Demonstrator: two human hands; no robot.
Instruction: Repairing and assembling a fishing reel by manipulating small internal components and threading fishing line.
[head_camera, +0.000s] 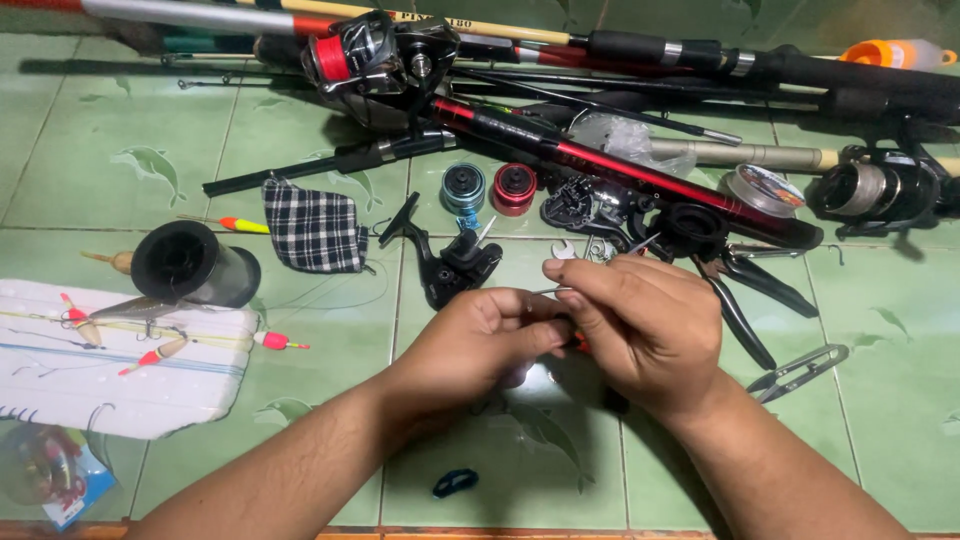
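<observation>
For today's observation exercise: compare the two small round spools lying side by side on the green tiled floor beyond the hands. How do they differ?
The left spool is blue, the right spool red. The blue spool lies nearer the checked cloth, the red spool nearer the red and black rod. A small blue piece lies just below the blue spool; nothing like it is below the red one. Both are similar in size, round, with dark centres, untouched by either hand.
</observation>
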